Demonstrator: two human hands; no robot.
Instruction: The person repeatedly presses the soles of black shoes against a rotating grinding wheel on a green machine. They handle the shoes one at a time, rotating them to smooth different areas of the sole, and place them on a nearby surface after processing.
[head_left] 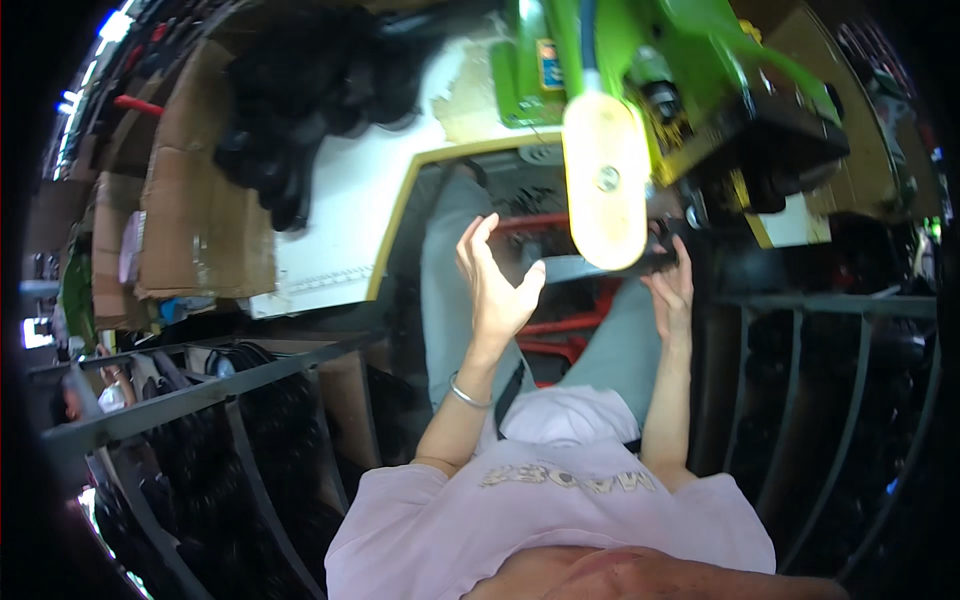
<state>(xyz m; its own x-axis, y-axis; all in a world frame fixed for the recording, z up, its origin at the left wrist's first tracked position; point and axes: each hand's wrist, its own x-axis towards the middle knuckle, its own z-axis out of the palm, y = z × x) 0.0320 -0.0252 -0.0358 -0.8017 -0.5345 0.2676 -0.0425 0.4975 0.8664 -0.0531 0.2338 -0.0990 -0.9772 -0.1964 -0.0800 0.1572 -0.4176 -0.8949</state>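
My left hand [500, 295] is raised over my lap, fingers curved and spread, with nothing plainly gripped. Its thumb tip lies close to the end of a flat grey strip [566, 269]; I cannot tell whether they touch. Across from it, my right hand [672, 287] has its fingers and thumb around a dark piece [655, 259] whose kind does not show. A yellow-white oval part [607, 190] hangs in front and hides the space between the hands. Just beyond stands a green machine [715, 40] with a black lower head [770, 140].
Black soft items [320, 80] are heaped on the white tabletop [335, 240], beside a cardboard box [205, 200]. A yellow edge [395, 225] borders the table's cutout. Metal racks [210, 400] with black items flank me; the right rack [850, 310] is close to my elbow.
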